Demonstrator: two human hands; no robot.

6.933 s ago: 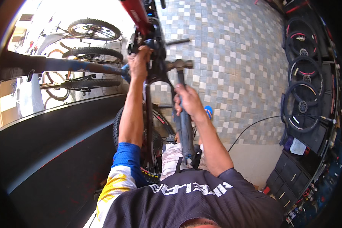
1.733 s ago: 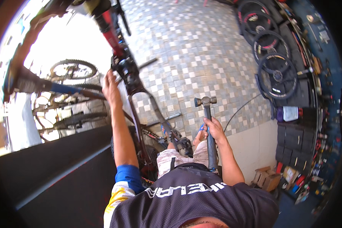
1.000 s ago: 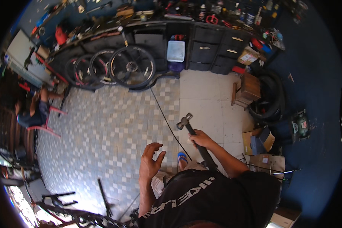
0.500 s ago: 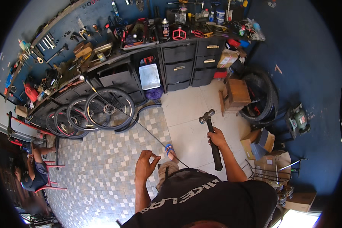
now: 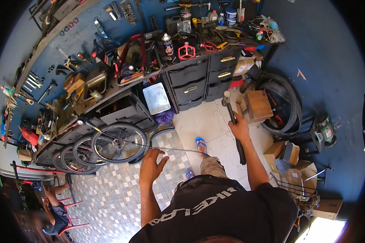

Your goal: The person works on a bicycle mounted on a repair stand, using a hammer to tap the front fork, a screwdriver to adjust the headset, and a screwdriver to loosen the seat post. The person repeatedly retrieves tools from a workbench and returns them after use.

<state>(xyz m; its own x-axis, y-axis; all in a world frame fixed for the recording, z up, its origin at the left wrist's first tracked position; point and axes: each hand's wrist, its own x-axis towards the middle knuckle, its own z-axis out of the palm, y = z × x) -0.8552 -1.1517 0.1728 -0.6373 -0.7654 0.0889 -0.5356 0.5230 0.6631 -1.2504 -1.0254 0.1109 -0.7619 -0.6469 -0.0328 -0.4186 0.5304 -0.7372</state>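
Note:
My right hand [image 5: 240,127] is wrapped round the black handle of a hammer [image 5: 241,150]. Its metal head points away from me, near a brown wooden box-like stool [image 5: 258,106]. Empty, my left hand [image 5: 151,165] hangs in front of me with the fingers loosely bent and the thumb apart. A thin dark hose [image 5: 176,148] runs just beyond its fingertips, and I cannot tell if they touch. The hose leads to a gauge-ended fitting [image 5: 80,122] by the workbench.
Several bicycle wheels [image 5: 118,142] lean below the cluttered workbench [image 5: 65,117]. Black drawers [image 5: 186,77] and a pale plastic bin [image 5: 157,98] stand ahead. Tyres [image 5: 294,103], a bench grinder [image 5: 323,130] and cardboard boxes [image 5: 300,178] line the right. A person [image 5: 56,214] sits at far left.
My body and view have moved toward the drawers, with one sandalled foot stepping ahead. The hammer has travelled along in my right hand, its head now nearer the stool. My left hand stays empty.

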